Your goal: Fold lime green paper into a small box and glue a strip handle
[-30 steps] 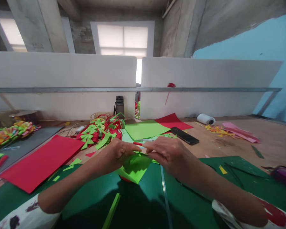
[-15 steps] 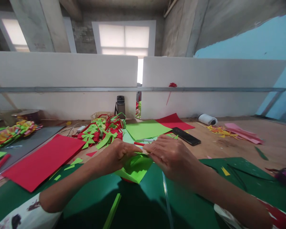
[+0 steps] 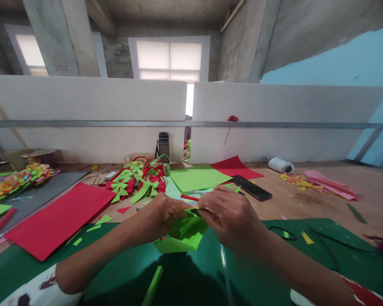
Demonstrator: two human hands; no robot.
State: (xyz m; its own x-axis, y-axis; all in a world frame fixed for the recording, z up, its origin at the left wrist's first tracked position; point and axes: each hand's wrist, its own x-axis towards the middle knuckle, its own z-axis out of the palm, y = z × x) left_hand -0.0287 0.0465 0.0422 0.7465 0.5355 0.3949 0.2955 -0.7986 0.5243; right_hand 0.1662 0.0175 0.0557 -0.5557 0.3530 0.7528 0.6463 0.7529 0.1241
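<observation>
A folded light-green paper piece [image 3: 187, 236], shaped like an open pouch, is held up over the green mat [image 3: 121, 272]. My left hand [image 3: 164, 216] pinches its upper left edge, with a bit of red showing below those fingers. My right hand [image 3: 231, 216] is closed on the upper right edge, and a small dark thing at its fingertips cannot be made out. A narrow green paper strip [image 3: 152, 285] lies on the mat below, left of a clear ruler-like strip [image 3: 225, 270].
Beyond my hands lie a green sheet [image 3: 199, 177], a red sheet [image 3: 238, 168] and a black phone [image 3: 252, 188]. Red-and-green paper crafts [image 3: 137, 180] sit near a dark bottle [image 3: 163, 145]. A large red sheet [image 3: 62, 216] is at left, pink paper [image 3: 332, 185] at right.
The green paper has tilted and opened wider toward me, its lower edge swinging slightly right. Both hands keep their hold on it, and the whole view has shifted slightly.
</observation>
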